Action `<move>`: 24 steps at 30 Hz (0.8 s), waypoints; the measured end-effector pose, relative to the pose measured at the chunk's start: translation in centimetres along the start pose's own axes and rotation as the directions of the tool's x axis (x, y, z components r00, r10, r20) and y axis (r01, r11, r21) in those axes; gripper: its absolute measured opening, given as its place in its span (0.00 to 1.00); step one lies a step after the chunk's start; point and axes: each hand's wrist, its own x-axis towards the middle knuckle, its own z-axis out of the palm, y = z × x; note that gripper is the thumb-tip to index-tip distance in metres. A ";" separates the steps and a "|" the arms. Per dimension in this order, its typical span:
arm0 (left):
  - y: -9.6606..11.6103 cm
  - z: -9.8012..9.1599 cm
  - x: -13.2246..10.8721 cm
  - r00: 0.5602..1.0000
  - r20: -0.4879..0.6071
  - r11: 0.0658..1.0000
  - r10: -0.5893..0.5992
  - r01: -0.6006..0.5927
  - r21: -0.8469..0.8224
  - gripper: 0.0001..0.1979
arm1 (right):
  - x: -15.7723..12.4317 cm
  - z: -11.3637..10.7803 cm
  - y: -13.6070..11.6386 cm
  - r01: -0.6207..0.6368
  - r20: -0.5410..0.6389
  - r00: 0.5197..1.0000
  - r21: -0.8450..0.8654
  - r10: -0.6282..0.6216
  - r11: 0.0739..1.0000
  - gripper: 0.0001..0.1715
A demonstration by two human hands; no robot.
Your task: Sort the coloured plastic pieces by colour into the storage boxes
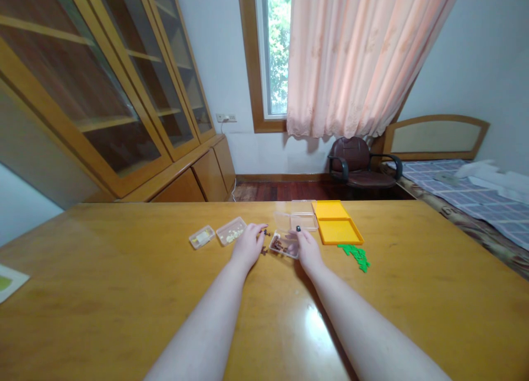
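Observation:
A small clear plastic box (284, 247) holding several small brown pieces lies on the wooden table (124, 293), between my two hands. My left hand (248, 243) rests just left of it, fingertips pinched on a tiny brown piece (265, 233); another brown piece (263, 251) lies beside the hand. My right hand (308, 247) sits at the box's right edge, fingers curled against it. A clear empty box with its lid (296, 215) stands just behind.
Two small clear boxes (202, 236) (231, 230) with pale contents lie to the left. A yellow open case (336, 225) and a pile of green pieces (356, 255) lie to the right. A paper (10, 280) is at the left edge. Chair, bed and cabinets stand beyond.

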 end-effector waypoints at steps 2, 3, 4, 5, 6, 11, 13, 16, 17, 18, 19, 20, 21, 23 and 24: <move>-0.4 0.2 0.2 0.997 0.052 0.996 -0.056 0.052 0.070 0.16 | 0.0 0.0 0.0 -0.001 -0.003 1.000 0.000 0.001 1.000 0.24; -0.5 0.2 0.2 0.994 0.088 0.993 -0.071 0.062 0.100 0.16 | 0.0 0.0 0.0 -0.002 -0.006 1.000 0.001 0.002 1.000 0.24; -0.5 0.3 0.2 0.989 0.127 0.990 -0.077 0.061 0.126 0.16 | 0.0 0.0 0.0 -0.003 -0.008 1.000 0.001 0.003 1.000 0.24; -0.5 0.3 0.2 0.983 0.163 0.987 -0.081 0.057 0.148 0.16 | 0.0 0.1 0.0 -0.004 -0.008 1.000 0.002 0.004 1.000 0.24; -0.3 0.3 0.2 0.978 0.190 0.984 -0.083 0.051 0.168 0.16 | 0.0 0.1 0.0 -0.005 -0.006 1.000 0.002 0.005 1.000 0.24; 0.0 0.2 0.1 0.969 0.231 0.971 -0.084 0.028 0.237 0.13 | 0.1 0.0 0.2 -0.001 -0.001 1.000 -0.002 0.001 1.000 0.24; 0.0 0.1 0.1 0.971 0.224 0.966 -0.084 0.025 0.256 0.11 | 0.1 -0.1 0.3 -0.004 0.005 1.000 -0.004 0.004 1.000 0.24; -0.2 0.3 0.1 0.973 0.211 0.959 -0.095 0.033 0.281 0.09 | 0.1 -0.1 0.2 -0.006 0.010 1.000 -0.003 0.006 1.000 0.24; -0.2 0.3 0.1 0.974 0.207 0.958 -0.096 0.034 0.285 0.08 | 0.0 -0.1 0.2 -0.008 0.009 1.000 -0.002 0.008 1.000 0.24; -0.3 0.4 0.1 0.975 0.202 0.957 -0.095 0.034 0.287 0.08 | 0.0 -0.1 0.2 -0.011 0.005 1.000 -0.002 0.011 1.000 0.24; -0.3 0.5 0.1 0.976 0.197 0.957 -0.093 0.033 0.288 0.08 | 0.0 0.0 0.1 -0.014 0.000 1.000 -0.002 0.014 1.000 0.24; -0.3 0.5 0.1 0.977 0.191 0.958 -0.091 0.033 0.286 0.08 | 0.0 0.0 0.0 -0.016 -0.005 1.000 -0.001 0.016 1.000 0.24; -0.3 0.6 0.2 0.979 0.183 0.960 -0.091 0.037 0.279 0.08 | -0.1 0.0 0.0 -0.017 -0.009 1.000 -0.002 0.017 1.000 0.24; -0.2 0.5 0.2 0.987 0.137 0.970 -0.090 0.055 0.238 0.08 | -0.1 0.0 -0.1 -0.015 -0.009 1.000 0.001 0.015 1.000 0.24; 0.0 0.3 0.2 0.993 0.091 0.978 -0.077 0.058 0.200 0.08 | -0.1 0.1 -0.2 -0.014 -0.005 1.000 0.003 0.014 1.000 0.24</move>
